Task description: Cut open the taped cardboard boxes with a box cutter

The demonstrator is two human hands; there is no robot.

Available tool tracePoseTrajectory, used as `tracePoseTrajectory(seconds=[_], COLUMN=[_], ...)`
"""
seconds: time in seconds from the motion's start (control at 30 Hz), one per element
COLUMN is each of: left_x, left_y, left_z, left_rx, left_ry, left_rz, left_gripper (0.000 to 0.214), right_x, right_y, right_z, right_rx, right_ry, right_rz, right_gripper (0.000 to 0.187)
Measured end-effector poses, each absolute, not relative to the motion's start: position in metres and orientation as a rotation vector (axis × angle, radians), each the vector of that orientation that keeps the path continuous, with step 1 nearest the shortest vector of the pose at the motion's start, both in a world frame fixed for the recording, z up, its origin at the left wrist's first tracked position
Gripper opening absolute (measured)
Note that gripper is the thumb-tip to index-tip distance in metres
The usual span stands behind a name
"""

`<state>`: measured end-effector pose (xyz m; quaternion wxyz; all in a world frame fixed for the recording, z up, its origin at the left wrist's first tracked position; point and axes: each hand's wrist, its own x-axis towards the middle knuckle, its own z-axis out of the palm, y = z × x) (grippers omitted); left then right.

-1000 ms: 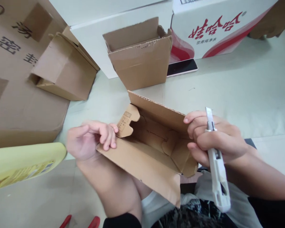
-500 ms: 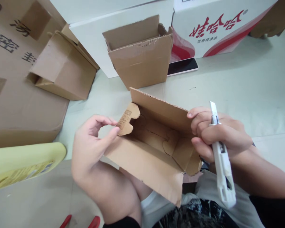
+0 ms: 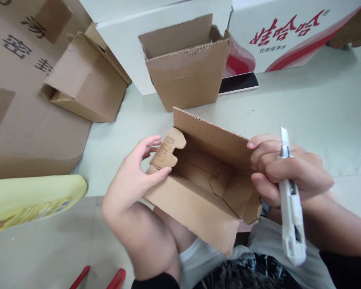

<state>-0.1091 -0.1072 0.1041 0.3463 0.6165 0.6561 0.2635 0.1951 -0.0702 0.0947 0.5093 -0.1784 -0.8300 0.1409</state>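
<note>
An open cardboard box (image 3: 192,200), its inside facing up, is held low in front of me. At its left end my left hand (image 3: 132,172) curves around the box, thumb on the near edge and fingers behind a notched flap (image 3: 166,150) with printed marks. My right hand (image 3: 291,168) grips a white utility knife (image 3: 292,224), blade out and pointing away from me. The same hand's fingertips touch the box's right end. Beyond the box, a second cut-open cardboard box (image 3: 189,80) stands upright on the pale green surface.
A phone (image 3: 240,83) lies by a white carton (image 3: 276,44) with red lettering. On the left are a smaller brown box (image 3: 90,80), a large carton (image 3: 42,132) and a yellow-green container (image 3: 33,200). Red handles (image 3: 117,279) show at the bottom.
My left hand has loosened its pinch on the notched flap; its thumb now lies along the box edge, fingers behind the flap. The whole scene has shifted slightly right in view.
</note>
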Motion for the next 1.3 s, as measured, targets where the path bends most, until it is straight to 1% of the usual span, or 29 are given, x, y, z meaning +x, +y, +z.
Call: tracePoseTrajectory(seconds=[0.07, 0.2, 0.27, 0.37, 0.47, 0.53, 0.6, 0.67, 0.73, 0.8, 0.9, 1.1, 1.2, 1.3], left_x=[-0.107, -0.104, -0.103, -0.100, -0.093, -0.086, -0.079, -0.072, -0.066, -0.063, -0.065, -0.074, -0.074, -0.075], left_y=[-0.105, -0.097, -0.092, -0.081, -0.067, -0.057, -0.051, -0.049, -0.052, -0.057, -0.060, -0.053, -0.054, -0.060], left_z=[0.100, 0.088, 0.083, 0.079, 0.080, 0.082, 0.081, 0.075, 0.066, 0.056, 0.046, 0.042, 0.043, 0.045], left_rx=[1.626, 1.601, 1.523, 1.293, 0.848, 0.517, 0.345, 0.390, 0.633, 0.950, 1.199, 1.399, 1.390, 1.396], left_ry=[1.692, 1.682, 1.746, 1.786, 1.636, 1.500, 1.422, 1.383, 1.311, 1.196, 1.159, 1.248, 1.229, 1.167], left_rz=[0.853, 1.308, 1.513, 1.727, 1.937, 2.063, 2.133, 2.166, 2.127, 1.972, 1.808, 1.804, 1.820, 1.811], left_gripper=[0.054, 0.020, 0.015, 0.014, 0.016, 0.029, 0.045, 0.050, 0.045, 0.044, 0.051, 0.066, 0.066, 0.058], right_x=[0.194, 0.195, 0.197, 0.199, 0.200, 0.200, 0.200, 0.200, 0.200, 0.200, 0.200, 0.200, 0.201, 0.202], right_y=[-0.069, -0.070, -0.072, -0.077, -0.080, -0.080, -0.081, -0.082, -0.082, -0.083, -0.081, -0.079, -0.079, -0.079], right_z=[0.094, 0.094, 0.094, 0.095, 0.095, 0.095, 0.094, 0.094, 0.094, 0.094, 0.095, 0.095, 0.094, 0.094], right_rx=[-0.430, -0.453, -0.467, -0.501, -0.513, -0.517, -0.522, -0.516, -0.522, -0.534, -0.529, -0.514, -0.520, -0.516], right_ry=[-1.974, -1.972, -2.006, -2.043, -2.062, -2.072, -2.071, -2.075, -2.081, -2.083, -2.078, -2.073, -2.059, -2.097], right_rz=[0.317, 0.301, 0.311, 0.332, 0.328, 0.330, 0.336, 0.330, 0.317, 0.318, 0.325, 0.343, 0.340, 0.337], right_gripper=[0.031, 0.031, 0.033, 0.035, 0.037, 0.038, 0.038, 0.038, 0.037, 0.037, 0.037, 0.036, 0.036, 0.037])
